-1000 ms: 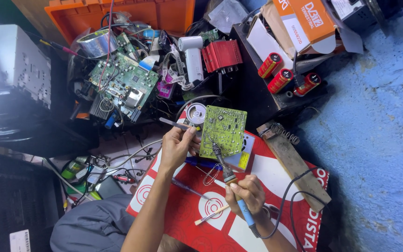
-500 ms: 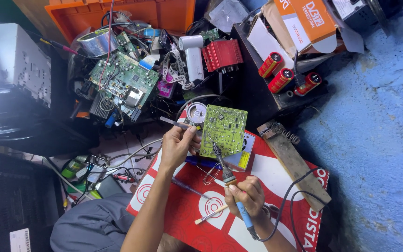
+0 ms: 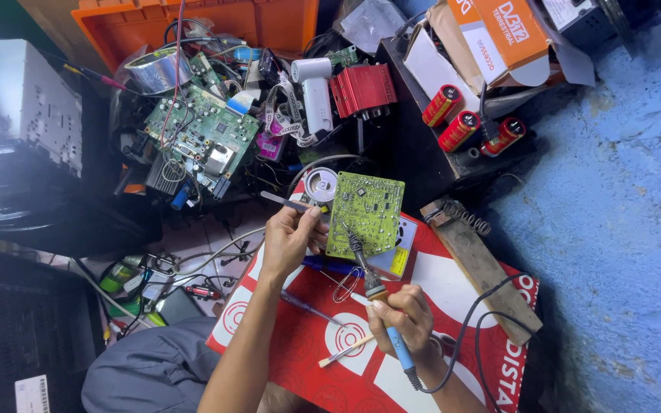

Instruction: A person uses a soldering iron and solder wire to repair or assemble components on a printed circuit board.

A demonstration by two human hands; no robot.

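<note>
We're looking down on the green circuit board (image 3: 367,214), and everything gets placed off that board. Left hand (image 3: 291,239) sits just beside its left edge, fingers closed on thin metal tweezers (image 3: 288,203) that poke out up and left, away from the board. We can't tell whether the hand also touches the board's edge. Right hand (image 3: 401,320) is below the board, wrapped tight around the blue handle of a soldering iron (image 3: 380,302); the tip angles up and meets the board near its lower left part. The iron's black cable (image 3: 474,325) loops off to the right, below the board.

The board lies on a red and white printed sheet (image 3: 453,306), w/ a small yellow-edged card peeking out under its lower right corner. A round solder spool (image 3: 320,185) sits touching-close at the board's upper left. A wooden block w/ a coil spring (image 3: 477,260) lies right of the board. Above and right: three red capacitors (image 3: 460,128). Above and left: a bigger green circuit board (image 3: 204,141), amid tangled wires, a red finned part (image 3: 363,89), an orange crate (image 3: 216,27) further up. A small stick (image 3: 343,352) lies on the sheet below the board, left of the right hand.
</note>
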